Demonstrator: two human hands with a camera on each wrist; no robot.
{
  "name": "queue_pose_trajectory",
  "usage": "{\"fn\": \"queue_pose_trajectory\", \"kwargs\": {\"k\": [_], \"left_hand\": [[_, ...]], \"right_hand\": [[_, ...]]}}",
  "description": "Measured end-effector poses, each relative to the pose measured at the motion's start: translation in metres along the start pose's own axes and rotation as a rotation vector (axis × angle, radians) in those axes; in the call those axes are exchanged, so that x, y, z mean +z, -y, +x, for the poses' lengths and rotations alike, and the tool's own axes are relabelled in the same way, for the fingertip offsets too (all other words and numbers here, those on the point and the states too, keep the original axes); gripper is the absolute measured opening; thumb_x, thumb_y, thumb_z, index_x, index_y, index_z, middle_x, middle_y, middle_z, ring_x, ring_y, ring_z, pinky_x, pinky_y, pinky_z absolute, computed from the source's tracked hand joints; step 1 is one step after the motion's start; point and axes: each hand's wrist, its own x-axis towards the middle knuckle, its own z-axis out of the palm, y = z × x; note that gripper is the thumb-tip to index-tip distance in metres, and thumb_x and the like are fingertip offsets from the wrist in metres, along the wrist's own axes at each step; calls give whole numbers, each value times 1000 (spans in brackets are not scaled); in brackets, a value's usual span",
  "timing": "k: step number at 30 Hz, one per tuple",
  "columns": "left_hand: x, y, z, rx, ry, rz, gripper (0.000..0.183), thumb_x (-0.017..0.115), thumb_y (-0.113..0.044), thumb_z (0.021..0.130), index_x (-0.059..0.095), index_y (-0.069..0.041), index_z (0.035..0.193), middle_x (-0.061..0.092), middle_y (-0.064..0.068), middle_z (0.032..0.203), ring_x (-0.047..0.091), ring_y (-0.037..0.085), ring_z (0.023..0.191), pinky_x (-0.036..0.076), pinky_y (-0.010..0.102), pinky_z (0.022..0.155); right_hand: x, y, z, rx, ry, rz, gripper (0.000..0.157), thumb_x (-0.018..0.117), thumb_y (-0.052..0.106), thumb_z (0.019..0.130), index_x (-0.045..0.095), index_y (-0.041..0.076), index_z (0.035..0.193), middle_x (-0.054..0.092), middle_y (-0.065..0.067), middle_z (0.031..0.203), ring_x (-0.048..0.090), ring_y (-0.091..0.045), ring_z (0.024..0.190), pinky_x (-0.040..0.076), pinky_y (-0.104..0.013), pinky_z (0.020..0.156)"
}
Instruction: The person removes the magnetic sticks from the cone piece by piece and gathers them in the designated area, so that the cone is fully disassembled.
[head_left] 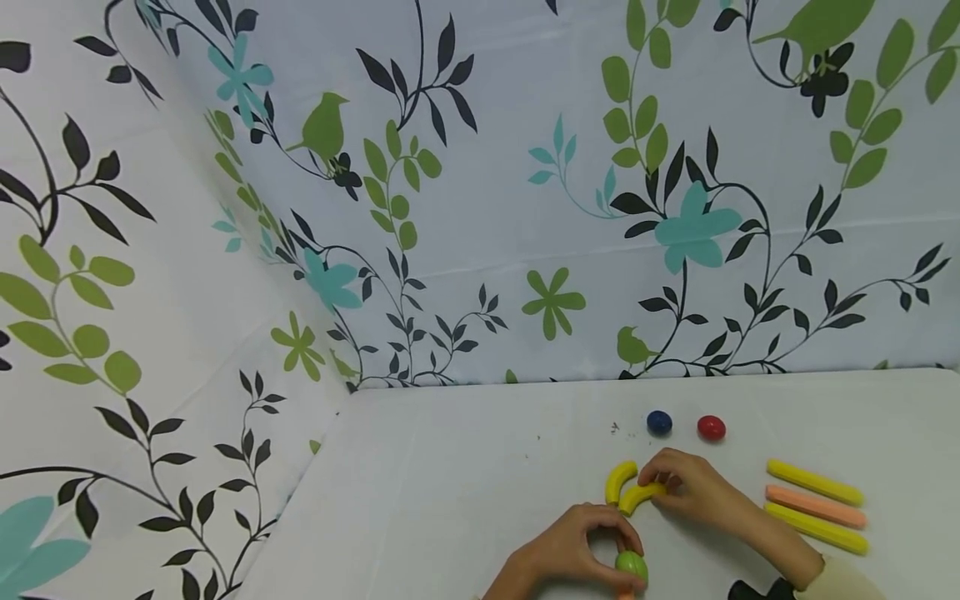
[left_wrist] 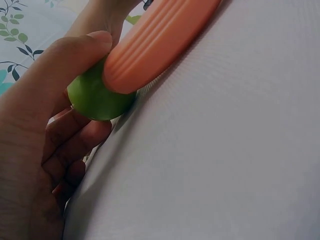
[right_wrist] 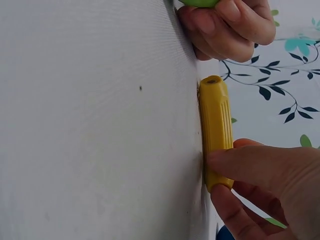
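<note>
At the table's front, my left hand [head_left: 564,546] grips a shiny green ball [head_left: 632,568] between thumb and fingers. In the left wrist view a ridged, curved orange stick [left_wrist: 155,50] meets the ball; only its tip shows at the head view's bottom edge. Further back, my right hand [head_left: 693,492] pinches a short, curved yellow stick [head_left: 639,497] near one end. This stick lies along the white surface in the right wrist view, its free end showing a small hollow. A second curved yellow stick [head_left: 618,481] rests just left of it.
Behind the right hand lie a blue ball [head_left: 659,423] and a red ball [head_left: 711,428]. Straight yellow sticks [head_left: 816,482] flank an orange one [head_left: 816,506] beside the right forearm. A patterned cloth [head_left: 480,208] hangs behind the white table [head_left: 450,467]. Something black [head_left: 761,591] sits by the right sleeve.
</note>
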Motion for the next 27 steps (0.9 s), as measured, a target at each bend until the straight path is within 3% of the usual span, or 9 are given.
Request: {"fn": "queue_pose_trajectory", "kwargs": {"k": [11,16,19,24,27], "left_hand": [[7,4,6,103,-1,111,30,80,-1,78,68,-5,105,64,7,88,50,-7,79,49,15,76],[6,1,3,-15,-35,106,30,82,-5,77,61,-8,99,56,-4,81,48,-7,74,48,14,70],[5,-1,2,-52,-54,101,29,82,-8,78,56,-8,91,53,-6,79,47,-8,73,46,13,69],[5,0,2,54,-65,197,25,82,-7,78,57,-8,84,57,0,75,46,-8,72,48,13,70],[5,1,3,97,-69,210,22,82,-5,78,61,-7,84,62,3,74,48,-8,71,49,14,70]], "right_hand": [[1,1,-7,-10,-39,-17,21,75,-2,78,68,9,95,61,-2,91,55,-9,78,53,-22,66],[-2,9,-16,-91,-52,27,20,73,-2,82,67,8,98,61,-1,90,52,-6,75,49,-20,57],[-3,15,-22,-95,34,143,17,69,-1,87,66,8,100,61,2,90,53,-3,74,48,-21,58],[3,22,-34,-94,222,384,19,65,2,92,64,6,110,64,-4,101,59,-7,77,52,-23,62],[9,23,-39,-111,292,466,25,65,4,92,60,6,117,63,-7,104,61,-12,79,53,-24,63]]}}
